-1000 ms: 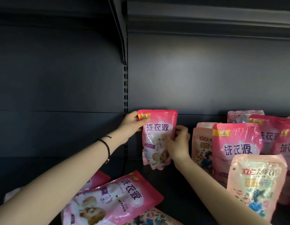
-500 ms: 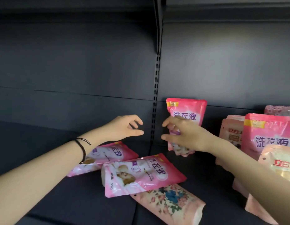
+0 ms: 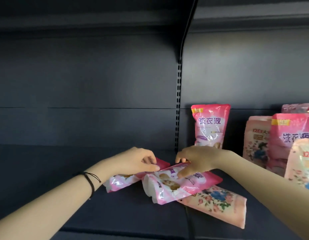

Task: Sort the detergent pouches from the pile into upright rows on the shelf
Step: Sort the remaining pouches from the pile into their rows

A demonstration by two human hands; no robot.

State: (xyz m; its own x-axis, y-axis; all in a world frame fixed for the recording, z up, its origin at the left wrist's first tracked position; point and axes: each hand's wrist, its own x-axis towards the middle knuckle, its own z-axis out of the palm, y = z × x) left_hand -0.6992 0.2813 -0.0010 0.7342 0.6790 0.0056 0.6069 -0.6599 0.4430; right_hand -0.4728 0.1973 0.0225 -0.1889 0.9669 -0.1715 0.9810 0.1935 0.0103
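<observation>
At centre frame the right hand (image 3: 197, 161) was curled over the top pink pouch (image 3: 176, 186), thumb on its printed face and fingers hooked over its far edge. The left hand (image 3: 138, 161), fingers bent, met the corner of the rear pink pouch (image 3: 122, 181); whether it had closed a pinch there could not be told. Both pouches lay flat on the shelf (image 3: 63, 170), and the top one overlapped a floral pouch (image 3: 217, 203) at lower right.

The glossy film looked slippery, so a hold by one edge could probably let the liquid slump and the pouch slide free. Lifting the top pouch might drag the floral one toward the shelf's front lip. The upright pink pouch (image 3: 210, 125) stood alone just above the right hand, close enough that a rising wrist might knock it over. A soft base set down carelessly could topple into the standing pouches (image 3: 292, 134) at right.
</observation>
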